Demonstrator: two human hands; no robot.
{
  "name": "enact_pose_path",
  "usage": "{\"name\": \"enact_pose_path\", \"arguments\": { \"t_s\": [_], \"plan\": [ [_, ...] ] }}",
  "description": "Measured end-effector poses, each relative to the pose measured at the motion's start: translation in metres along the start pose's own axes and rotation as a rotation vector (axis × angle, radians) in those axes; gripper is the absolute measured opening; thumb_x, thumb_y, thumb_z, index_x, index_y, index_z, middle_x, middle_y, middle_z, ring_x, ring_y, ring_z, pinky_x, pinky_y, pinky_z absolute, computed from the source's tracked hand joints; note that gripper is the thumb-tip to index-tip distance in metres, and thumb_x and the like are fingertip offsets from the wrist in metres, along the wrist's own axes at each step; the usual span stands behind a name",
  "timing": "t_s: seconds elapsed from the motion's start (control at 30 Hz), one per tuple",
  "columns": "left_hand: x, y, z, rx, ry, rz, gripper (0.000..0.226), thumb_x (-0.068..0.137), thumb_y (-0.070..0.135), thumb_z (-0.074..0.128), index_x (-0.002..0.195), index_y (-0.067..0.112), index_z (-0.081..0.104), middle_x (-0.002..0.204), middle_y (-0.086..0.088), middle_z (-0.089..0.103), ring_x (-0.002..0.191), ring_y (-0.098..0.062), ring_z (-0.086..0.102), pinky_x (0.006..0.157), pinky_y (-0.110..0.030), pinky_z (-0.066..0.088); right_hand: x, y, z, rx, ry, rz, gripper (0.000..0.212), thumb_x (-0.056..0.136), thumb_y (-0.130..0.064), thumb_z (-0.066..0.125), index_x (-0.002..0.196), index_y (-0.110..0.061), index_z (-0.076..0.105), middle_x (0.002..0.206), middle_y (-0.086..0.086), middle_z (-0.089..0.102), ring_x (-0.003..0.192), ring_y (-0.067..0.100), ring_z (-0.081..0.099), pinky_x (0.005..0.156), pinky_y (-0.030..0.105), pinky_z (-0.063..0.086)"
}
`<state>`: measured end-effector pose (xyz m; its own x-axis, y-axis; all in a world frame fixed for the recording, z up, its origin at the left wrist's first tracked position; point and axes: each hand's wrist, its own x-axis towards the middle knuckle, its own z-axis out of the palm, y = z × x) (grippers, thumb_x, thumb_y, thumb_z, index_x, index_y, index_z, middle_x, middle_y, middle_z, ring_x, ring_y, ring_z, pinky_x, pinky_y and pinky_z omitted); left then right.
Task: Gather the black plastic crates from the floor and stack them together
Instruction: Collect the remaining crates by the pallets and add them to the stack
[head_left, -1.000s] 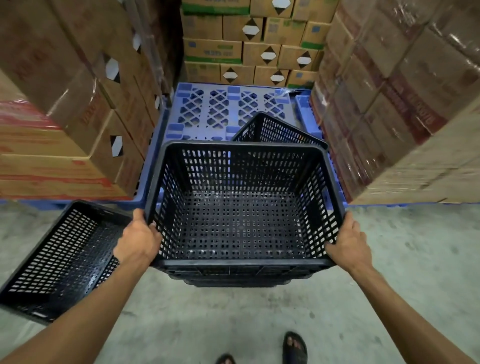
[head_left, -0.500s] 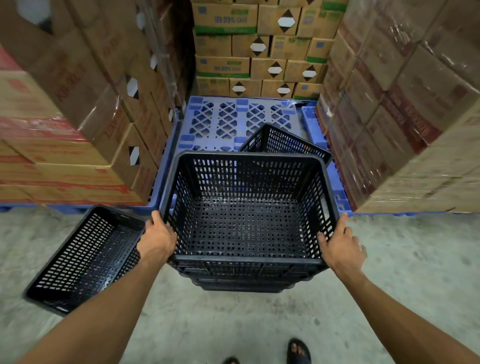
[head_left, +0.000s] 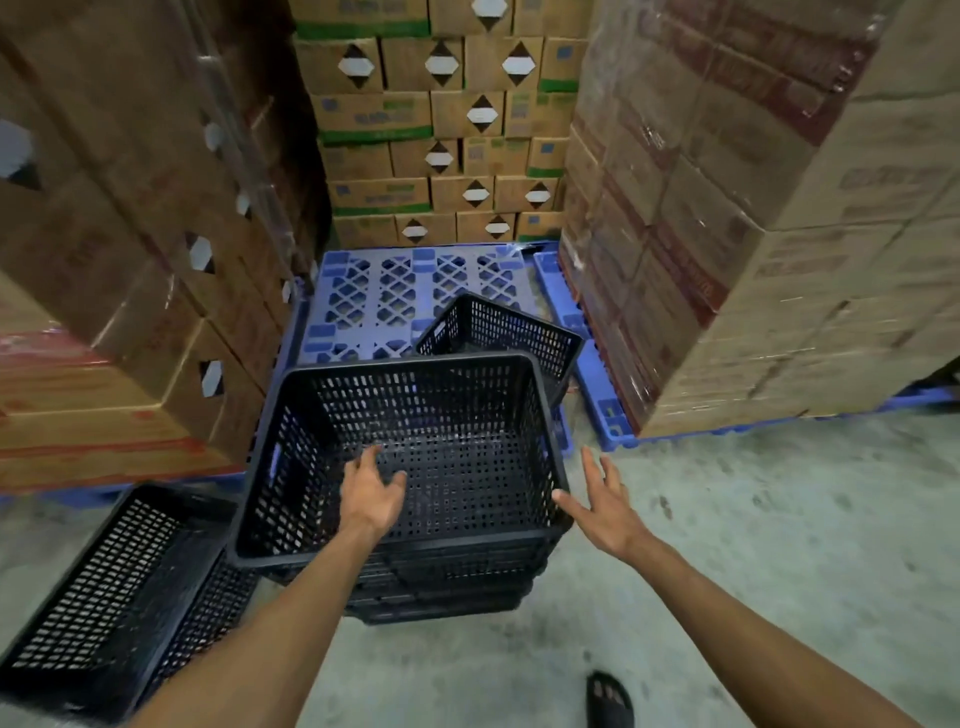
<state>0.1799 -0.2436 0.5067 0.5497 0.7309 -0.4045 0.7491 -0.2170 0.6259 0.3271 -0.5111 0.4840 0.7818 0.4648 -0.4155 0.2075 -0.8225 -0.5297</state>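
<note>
A stack of nested black plastic crates (head_left: 415, 426) stands on the concrete floor in front of me, its top crate empty. My left hand (head_left: 371, 491) hovers open over the top crate's inside, fingers spread, touching nothing. My right hand (head_left: 602, 506) is open just off the stack's right rim, holding nothing. Another black crate (head_left: 119, 597) lies tilted on the floor at the lower left, against the stack. A third crate (head_left: 511, 335) leans tilted behind the stack, on the edge of the blue pallet (head_left: 374, 301).
Tall walls of wrapped cardboard boxes stand on the left (head_left: 130, 234) and on the right (head_left: 753, 234), with more boxes at the back (head_left: 436, 130). Another blue pallet (head_left: 592, 389) edges the right boxes. My sandalled foot (head_left: 610, 701) is on bare concrete at the bottom.
Both hands have let go of the top crate's sides. The left hand moved over its inside, the right lifted off the rim. The view tilted up and the stack sits lower.
</note>
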Motion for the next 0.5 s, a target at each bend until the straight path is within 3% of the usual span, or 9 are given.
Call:
{"name": "enact_pose_path", "arguments": {
  "t_s": [0.17, 0.4, 0.5],
  "plan": [
    [-0.012, 0.104, 0.048, -0.108, -0.005, 0.177, 0.05, 0.095, 0.022, 0.057, 0.143, 0.016, 0.042, 0.147, -0.011, 0.04, 0.134, -0.028, 0.045, 0.111, -0.039, 0.039, 0.027, 0.026, -0.068, 0.15, -0.005, -0.015, 0.09, 0.092, -0.058, 0.049, 0.157, -0.027, -0.004, 0.165, 0.012, -0.003, 0.152, 0.03, 0.001, 0.12, 0.049, 0.013],
    [0.0, 0.231, 0.115, -0.16, 0.009, 0.184, 0.043, 0.094, 0.018, 0.059, 0.135, 0.012, 0.049, 0.13, -0.013, 0.056, 0.118, -0.03, 0.056, 0.1, -0.043, 0.047, 0.075, 0.091, -0.184, 0.276, 0.026, -0.11, 0.083, 0.096, -0.043, 0.053, 0.157, -0.013, 0.005, 0.165, 0.01, 0.013, 0.152, 0.027, 0.012, 0.121, 0.043, 0.016],
    [0.007, 0.266, 0.141, -0.203, -0.045, 0.19, 0.04, 0.093, 0.014, 0.059, 0.132, 0.011, 0.05, 0.115, -0.01, 0.058, 0.114, -0.03, 0.058, 0.097, -0.037, 0.047, 0.102, 0.107, -0.222, 0.35, 0.029, -0.127, 0.079, 0.097, -0.038, 0.054, 0.156, -0.011, 0.009, 0.164, 0.008, 0.018, 0.15, 0.025, 0.021, 0.121, 0.04, 0.018]
  ]
}}
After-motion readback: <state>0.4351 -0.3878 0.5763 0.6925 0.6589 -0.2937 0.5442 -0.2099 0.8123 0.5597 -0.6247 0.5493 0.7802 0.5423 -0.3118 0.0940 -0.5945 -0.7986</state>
